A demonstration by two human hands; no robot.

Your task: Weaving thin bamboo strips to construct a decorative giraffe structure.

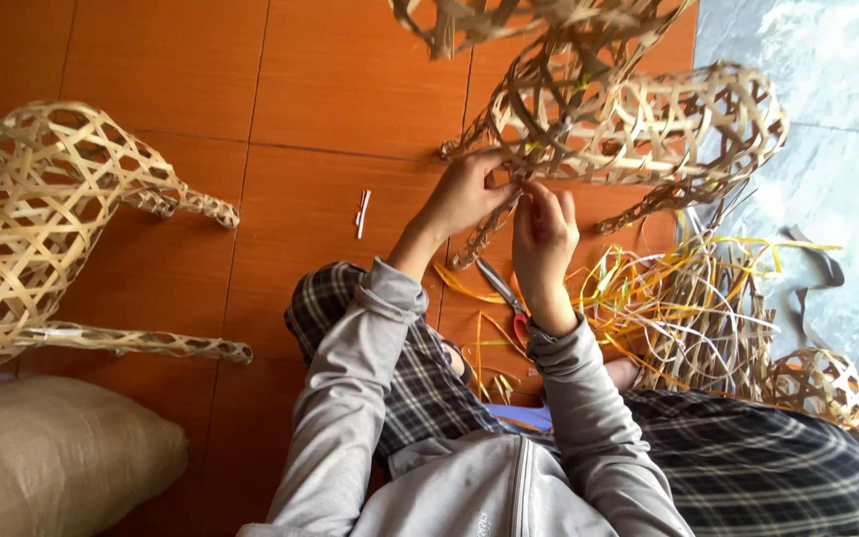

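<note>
Both hands [469, 194] [544, 234] | grip pinched on woven bamboo frame [638, 124] | orange tile floor [251, 80] (strips [688, 298] scattered)

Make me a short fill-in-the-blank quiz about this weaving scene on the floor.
1. Both hands, left hand and right hand, work on a woven ____ frame.
2. The scissors on the floor have ____ handles.
3. The floor tiles are ____.
4. The person's trousers are ____.

Missing: bamboo; red; orange-brown; checked
</note>
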